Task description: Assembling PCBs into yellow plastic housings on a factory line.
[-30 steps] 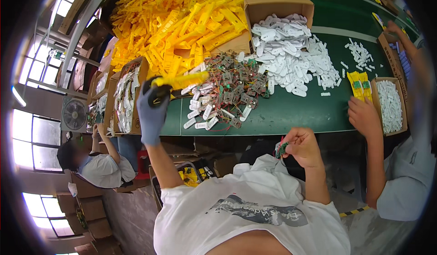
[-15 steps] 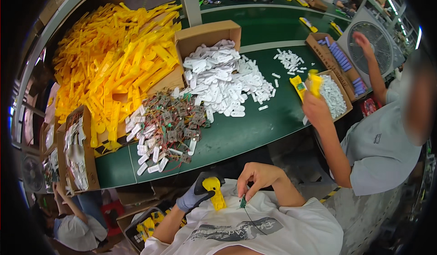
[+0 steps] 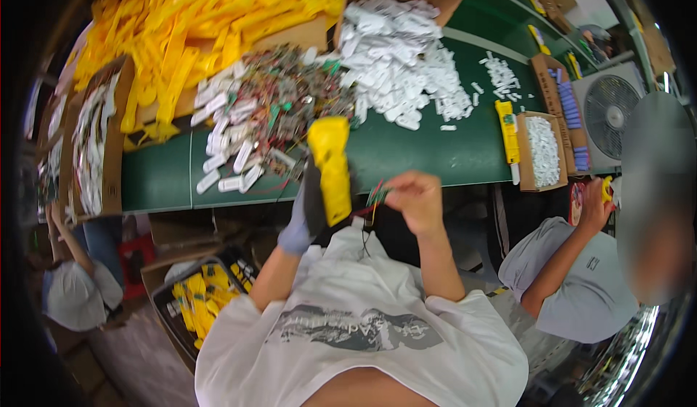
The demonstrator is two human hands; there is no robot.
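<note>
My left hand (image 3: 311, 207), in a grey and black glove, grips a yellow plastic casing (image 3: 332, 171) that stands nearly upright with its wider end away from me. Bare, my right hand (image 3: 420, 200) pinches a small green circuit board (image 3: 375, 196) with red, yellow and dark wires just right of the casing. Thin dark wire hangs from it over my white shirt. Beyond the casing, on the green table, lies a tangled heap of wired circuit parts (image 3: 287, 106) mixed with white plastic pieces (image 3: 232, 183).
A pile of yellow casings (image 3: 210, 22) covers the far left; white covers (image 3: 396, 51) spill from a carton. Cartons of silvery pouches (image 3: 94, 153) and small white parts (image 3: 543, 153) flank the table. A tub of yellow parts (image 3: 200, 298) is low left. A co-worker (image 3: 581, 276) sits at right.
My view has shifted, and both hands are now farther forward, near the table edge. The casing has turned in my left hand. The co-worker's raised hand has come down, holding something yellow.
</note>
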